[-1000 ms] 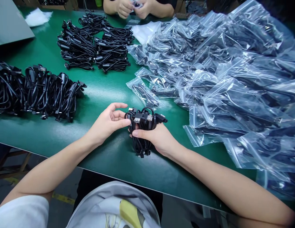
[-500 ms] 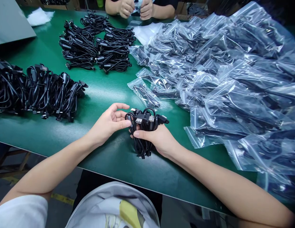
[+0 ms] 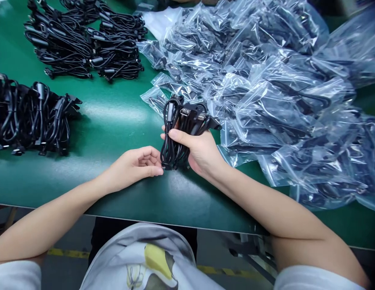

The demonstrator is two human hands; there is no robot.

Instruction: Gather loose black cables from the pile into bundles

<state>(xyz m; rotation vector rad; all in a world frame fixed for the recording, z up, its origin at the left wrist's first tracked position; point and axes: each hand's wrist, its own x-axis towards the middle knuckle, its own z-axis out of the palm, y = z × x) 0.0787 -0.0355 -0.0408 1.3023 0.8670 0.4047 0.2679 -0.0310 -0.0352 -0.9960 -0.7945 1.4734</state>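
Observation:
My right hand (image 3: 202,151) grips a bunch of coiled black USB cables (image 3: 178,141), its thumb across the front and fingertips showing at the left side. Metal plug ends face up at the top of the bunch. Close to the bunch's lower left end is my left hand (image 3: 139,167), fingers loosely curled and thumb apart from them, with nothing held. Whether its fingertips touch the lowest cable ends, I cannot tell. A clear zip bag (image 3: 155,98) with a cable in it lies partly hidden behind the held bunch.
Bagged cables (image 3: 266,100) form a wide heap across the right of the green table (image 3: 115,129). Coiled cables without bags lie in rows at the far left (image 3: 115,52) and in a row at the near left (image 3: 33,117). White plastic sheets (image 3: 160,20) lie at the back.
My right hand has raised the cable bunch and tilted it up. My left hand has dropped from its upper side to its lower end. The view has shifted, and the person opposite is mostly out of frame.

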